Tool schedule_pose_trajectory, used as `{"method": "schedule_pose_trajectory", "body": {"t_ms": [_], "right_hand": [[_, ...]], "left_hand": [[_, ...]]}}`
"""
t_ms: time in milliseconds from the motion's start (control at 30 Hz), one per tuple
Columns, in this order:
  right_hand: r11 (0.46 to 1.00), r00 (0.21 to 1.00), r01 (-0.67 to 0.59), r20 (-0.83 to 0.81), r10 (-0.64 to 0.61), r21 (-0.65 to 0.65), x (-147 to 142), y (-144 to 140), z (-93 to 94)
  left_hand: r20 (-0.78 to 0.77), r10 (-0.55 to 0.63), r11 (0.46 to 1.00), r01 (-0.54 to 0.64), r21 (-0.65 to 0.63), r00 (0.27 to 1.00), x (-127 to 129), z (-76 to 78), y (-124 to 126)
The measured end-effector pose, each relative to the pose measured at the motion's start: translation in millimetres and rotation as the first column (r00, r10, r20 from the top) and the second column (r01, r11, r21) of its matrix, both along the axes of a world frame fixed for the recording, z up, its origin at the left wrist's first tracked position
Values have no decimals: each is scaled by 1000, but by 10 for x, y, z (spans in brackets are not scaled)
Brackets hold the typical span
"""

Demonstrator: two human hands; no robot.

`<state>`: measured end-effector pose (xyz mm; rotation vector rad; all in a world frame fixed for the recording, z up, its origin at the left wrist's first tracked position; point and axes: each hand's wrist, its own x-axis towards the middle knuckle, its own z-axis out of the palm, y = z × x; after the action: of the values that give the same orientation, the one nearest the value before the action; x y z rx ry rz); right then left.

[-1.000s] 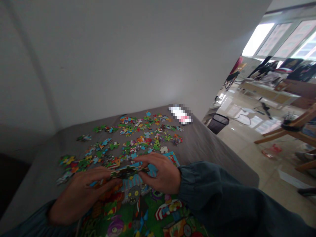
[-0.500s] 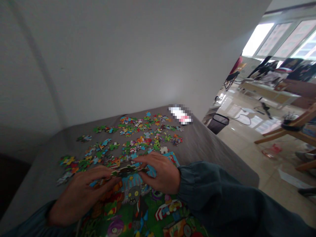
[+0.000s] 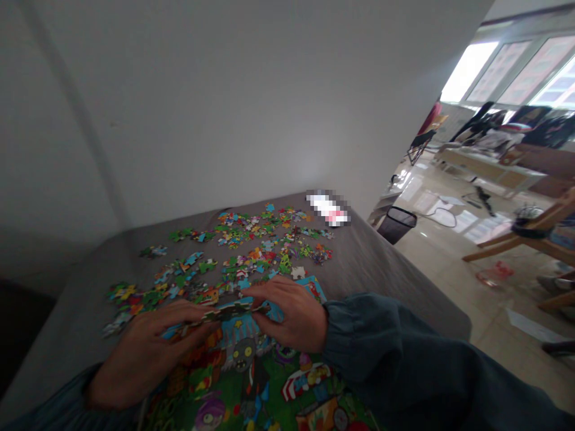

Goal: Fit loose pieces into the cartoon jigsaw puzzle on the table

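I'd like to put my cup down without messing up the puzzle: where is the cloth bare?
Bare grey cloth runs along the right edge, beyond the loose puzzle pieces; another strip lies on the far left, beside the wall. The middle is crowded with pieces, and the near part holds the assembled puzzle under the left hand and right hand.
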<state>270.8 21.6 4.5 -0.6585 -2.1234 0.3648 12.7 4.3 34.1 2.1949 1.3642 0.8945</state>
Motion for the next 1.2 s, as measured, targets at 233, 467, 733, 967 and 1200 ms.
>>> {"method": "schedule_pose_trajectory", "body": {"t_ms": [233, 467, 733, 967, 1200], "right_hand": [[1000, 999, -12, 30, 12, -20, -4, 8, -10], [999, 999, -8, 41, 10, -35, 6, 1, -10], [999, 998, -16, 54, 18, -37, 2, 5, -11], [999, 999, -32, 36, 33, -26, 8, -1, -8], [999, 999, -30, 44, 32, -39, 9, -4, -4]], "left_hand": [[-8, -7, 1000, 7, 18, 1000, 39, 40, -14], [-14, -27, 999, 27, -25, 1000, 11, 28, -19], [-26, -36, 999, 36, -9, 999, 7, 30, -23], [-35, -27, 1000, 27, -10, 999, 8, 25, -32], [-37, -11, 1000, 11, -7, 999, 9, 7, -33]]}}
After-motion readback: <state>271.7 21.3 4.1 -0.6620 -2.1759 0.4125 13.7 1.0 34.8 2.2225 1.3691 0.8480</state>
